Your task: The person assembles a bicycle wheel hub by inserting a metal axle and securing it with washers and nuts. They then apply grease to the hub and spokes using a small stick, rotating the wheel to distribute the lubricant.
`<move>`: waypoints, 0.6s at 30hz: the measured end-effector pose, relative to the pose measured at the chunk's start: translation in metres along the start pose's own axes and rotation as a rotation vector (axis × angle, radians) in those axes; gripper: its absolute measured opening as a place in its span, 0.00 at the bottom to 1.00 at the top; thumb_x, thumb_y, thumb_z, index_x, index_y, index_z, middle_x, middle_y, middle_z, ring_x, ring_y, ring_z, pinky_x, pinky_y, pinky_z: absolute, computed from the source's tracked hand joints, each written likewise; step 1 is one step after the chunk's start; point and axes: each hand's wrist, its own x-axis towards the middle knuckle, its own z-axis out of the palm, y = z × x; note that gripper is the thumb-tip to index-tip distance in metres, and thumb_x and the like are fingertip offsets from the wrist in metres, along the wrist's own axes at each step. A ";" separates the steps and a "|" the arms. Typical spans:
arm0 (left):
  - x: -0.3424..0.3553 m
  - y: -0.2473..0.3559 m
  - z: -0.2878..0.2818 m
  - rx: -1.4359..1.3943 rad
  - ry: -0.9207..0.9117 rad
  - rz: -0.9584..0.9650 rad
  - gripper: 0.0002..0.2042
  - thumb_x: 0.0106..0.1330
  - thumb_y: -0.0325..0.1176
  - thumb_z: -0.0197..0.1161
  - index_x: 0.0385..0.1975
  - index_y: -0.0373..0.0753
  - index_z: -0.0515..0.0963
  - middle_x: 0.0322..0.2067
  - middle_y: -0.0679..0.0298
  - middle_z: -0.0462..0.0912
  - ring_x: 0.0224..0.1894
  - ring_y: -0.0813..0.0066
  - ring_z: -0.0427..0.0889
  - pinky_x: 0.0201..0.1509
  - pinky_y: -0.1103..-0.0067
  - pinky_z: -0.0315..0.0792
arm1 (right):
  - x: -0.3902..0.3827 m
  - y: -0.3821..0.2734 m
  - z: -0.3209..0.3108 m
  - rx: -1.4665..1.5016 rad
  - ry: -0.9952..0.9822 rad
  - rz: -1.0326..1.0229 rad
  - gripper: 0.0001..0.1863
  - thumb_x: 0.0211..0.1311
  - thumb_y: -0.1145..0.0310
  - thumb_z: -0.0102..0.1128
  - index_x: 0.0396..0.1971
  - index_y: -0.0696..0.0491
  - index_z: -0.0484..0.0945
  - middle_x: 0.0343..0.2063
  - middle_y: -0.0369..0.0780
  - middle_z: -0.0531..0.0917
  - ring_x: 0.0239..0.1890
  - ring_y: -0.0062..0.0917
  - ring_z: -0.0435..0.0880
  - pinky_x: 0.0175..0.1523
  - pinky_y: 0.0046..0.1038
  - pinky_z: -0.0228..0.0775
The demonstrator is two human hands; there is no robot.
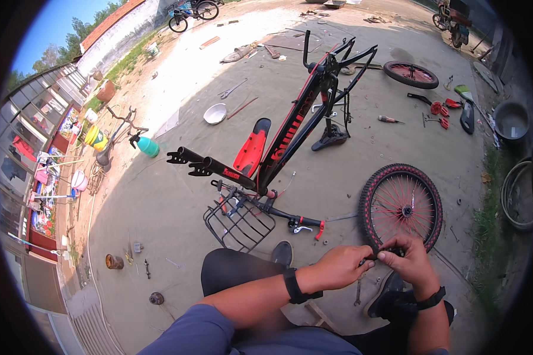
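My left hand (pixel 339 267) and my right hand (pixel 410 263) meet over my right shoe, thumbs and fingers pinched on a small dark part whose kind I cannot make out. Just beyond them a bicycle wheel (pixel 423 200) with a red-and-black tyre and red spokes lies on the ground. Ahead, a black bicycle frame (pixel 290 133) with red markings stands upside down, its saddle (pixel 330 139) on the ground and its fork ends (pixel 189 161) toward me. A black wire basket (pixel 236 223) and the handlebar (pixel 287 216) rest beneath the fork. Below my hands lies a wrench (pixel 357 293).
A second wheel (pixel 411 75) lies at the far right, near a screwdriver (pixel 388 119) and red-handled tools (pixel 439 109). A white bowl (pixel 215 113) and green spray bottle (pixel 147 145) stand left of the frame. A rusty can (pixel 114 261) and hub-like part (pixel 156 298) are at left.
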 end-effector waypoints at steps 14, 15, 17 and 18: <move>0.000 0.017 -0.008 0.013 0.010 -0.221 0.14 0.63 0.37 0.75 0.38 0.35 0.78 0.31 0.57 0.86 0.32 0.65 0.84 0.37 0.72 0.76 | 0.005 0.003 0.000 -0.195 -0.020 -0.087 0.14 0.63 0.60 0.73 0.37 0.57 0.86 0.30 0.42 0.88 0.33 0.25 0.86 0.40 0.28 0.78; -0.001 0.018 -0.010 0.021 0.006 -0.236 0.14 0.63 0.36 0.75 0.38 0.35 0.78 0.31 0.57 0.85 0.31 0.66 0.83 0.36 0.73 0.76 | 0.005 0.004 0.001 -0.208 -0.017 -0.086 0.15 0.63 0.59 0.73 0.37 0.57 0.87 0.31 0.42 0.88 0.33 0.26 0.86 0.40 0.29 0.78; -0.002 0.014 -0.011 -0.012 -0.001 -0.208 0.13 0.65 0.35 0.74 0.39 0.34 0.79 0.29 0.58 0.84 0.30 0.72 0.81 0.35 0.75 0.75 | 0.006 0.007 0.002 -0.158 -0.022 -0.061 0.15 0.62 0.59 0.73 0.38 0.57 0.86 0.31 0.41 0.88 0.32 0.24 0.86 0.39 0.29 0.78; -0.002 0.012 -0.011 -0.020 -0.004 -0.187 0.12 0.65 0.34 0.74 0.39 0.34 0.79 0.29 0.59 0.84 0.30 0.73 0.81 0.35 0.75 0.75 | 0.006 0.009 0.002 -0.134 -0.025 -0.058 0.15 0.62 0.60 0.73 0.38 0.57 0.86 0.30 0.41 0.88 0.32 0.24 0.86 0.39 0.29 0.78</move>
